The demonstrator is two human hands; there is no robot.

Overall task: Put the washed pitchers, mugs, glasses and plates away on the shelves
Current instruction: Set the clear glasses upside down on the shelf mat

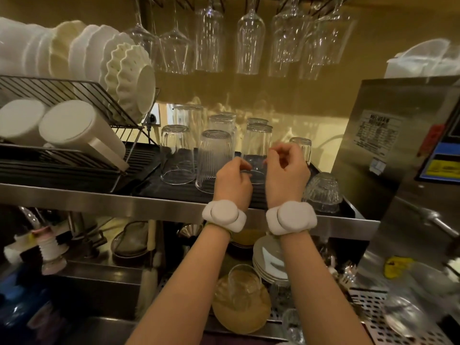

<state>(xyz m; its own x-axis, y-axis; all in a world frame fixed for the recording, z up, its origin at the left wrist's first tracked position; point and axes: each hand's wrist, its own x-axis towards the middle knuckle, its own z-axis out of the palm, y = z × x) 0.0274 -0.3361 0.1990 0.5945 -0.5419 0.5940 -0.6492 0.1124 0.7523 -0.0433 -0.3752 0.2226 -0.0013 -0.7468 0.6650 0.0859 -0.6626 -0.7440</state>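
steel shelf (154, 207) carries a black ribbed mat (174, 188) with upside-down glasses: clear tumbler (177, 154), ribbed glass (214, 160), more behind. both hands raised at the mat's front, white bands on each wrist. left hand (232, 181) fingers curled at the rim of a tall clear glass (257, 150) standing mouth-down on the mat; right hand (286, 170) pinched loosely on its other side. contact with the glass: cannot tell for either hand. small cut-glass bowl (323, 192) inverted just right of the right wrist. stemware (250, 38) hangs overhead. wire rack (74, 95) left holds white plates (99, 56), white pitchers (82, 133) below. plate stack (270, 262) on the lower level.
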